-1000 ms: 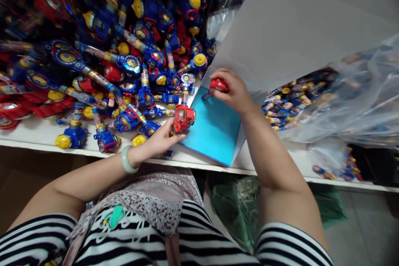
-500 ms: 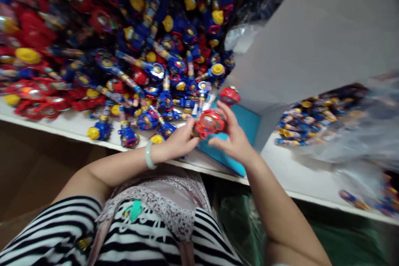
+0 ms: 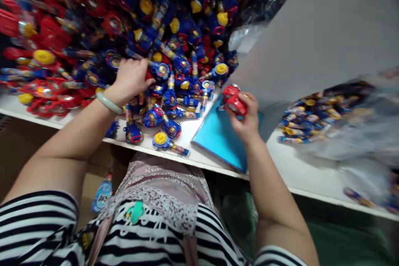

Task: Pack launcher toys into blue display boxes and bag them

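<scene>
My right hand is closed on a red plastic toy with a rounded body, above the blue notebook-like box. Another red toy sits just behind it, touching or very near it. My left hand reaches into the heap of blue toys, which have round shiny fronts and tubes of small coloured bits. Its fingers curl round a red piece, mostly hidden by the hand. A blue toy with a yellow disc lies at the table's front edge.
Red toys pile up on the left of the white table. A grey panel rises at the right. Beyond it lies a clear plastic bag with many filled tubes. A blue packet is below the table.
My left hand has left the red toy and moved left into the heap. My right hand has shifted slightly right with the red toy. The blue toy with a yellow disc now shows fully.
</scene>
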The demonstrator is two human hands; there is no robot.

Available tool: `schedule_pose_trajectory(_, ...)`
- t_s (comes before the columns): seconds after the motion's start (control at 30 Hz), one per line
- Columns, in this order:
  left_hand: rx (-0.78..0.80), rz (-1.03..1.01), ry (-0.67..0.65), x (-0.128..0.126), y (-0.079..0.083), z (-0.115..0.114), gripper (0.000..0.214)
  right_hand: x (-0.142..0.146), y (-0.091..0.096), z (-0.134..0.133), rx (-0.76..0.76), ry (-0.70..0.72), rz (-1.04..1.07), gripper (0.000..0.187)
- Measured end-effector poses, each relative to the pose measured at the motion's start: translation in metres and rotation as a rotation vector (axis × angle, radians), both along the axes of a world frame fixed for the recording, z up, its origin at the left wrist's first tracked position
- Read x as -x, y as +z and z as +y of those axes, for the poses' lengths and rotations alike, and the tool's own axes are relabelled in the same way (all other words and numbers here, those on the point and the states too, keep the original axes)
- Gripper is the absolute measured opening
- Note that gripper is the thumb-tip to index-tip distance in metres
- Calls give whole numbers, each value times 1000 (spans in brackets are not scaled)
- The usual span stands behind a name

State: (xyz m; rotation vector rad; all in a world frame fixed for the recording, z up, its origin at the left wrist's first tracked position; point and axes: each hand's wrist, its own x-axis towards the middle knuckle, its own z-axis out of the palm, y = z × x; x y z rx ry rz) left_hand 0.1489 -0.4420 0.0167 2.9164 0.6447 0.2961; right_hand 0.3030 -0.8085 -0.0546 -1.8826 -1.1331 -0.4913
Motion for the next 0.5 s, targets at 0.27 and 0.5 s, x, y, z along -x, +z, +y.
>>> schedule_pose_trajectory(0.27, 351, -204, -62, -4, -17, -2, 79, 1, 11, -8, 113, 49, 122, 55)
schedule_pose_trajectory(0.5, 182, -103, 17, 3, 3, -7, 56, 7, 19, -12, 187, 122, 164, 52)
